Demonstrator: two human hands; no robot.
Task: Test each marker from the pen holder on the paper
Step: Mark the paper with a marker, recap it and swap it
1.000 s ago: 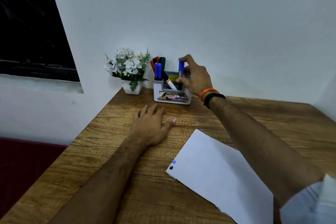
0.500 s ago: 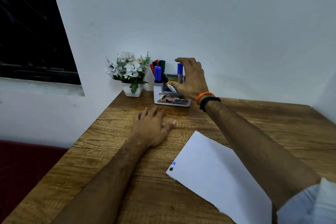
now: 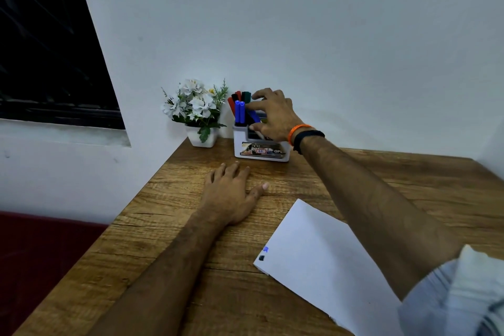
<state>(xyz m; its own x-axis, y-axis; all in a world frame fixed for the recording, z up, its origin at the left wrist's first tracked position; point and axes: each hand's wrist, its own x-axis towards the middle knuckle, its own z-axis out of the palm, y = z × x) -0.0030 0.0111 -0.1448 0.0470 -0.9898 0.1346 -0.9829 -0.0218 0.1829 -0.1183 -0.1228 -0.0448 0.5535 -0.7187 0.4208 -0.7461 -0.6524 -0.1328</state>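
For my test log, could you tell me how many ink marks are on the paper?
2, both at the near-left corner of the paper: a blue mark and a black mark just below it. The right forearm may hide others.

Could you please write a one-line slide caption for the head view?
Right hand reaches into the pen holder; left hand rests flat beside the paper.
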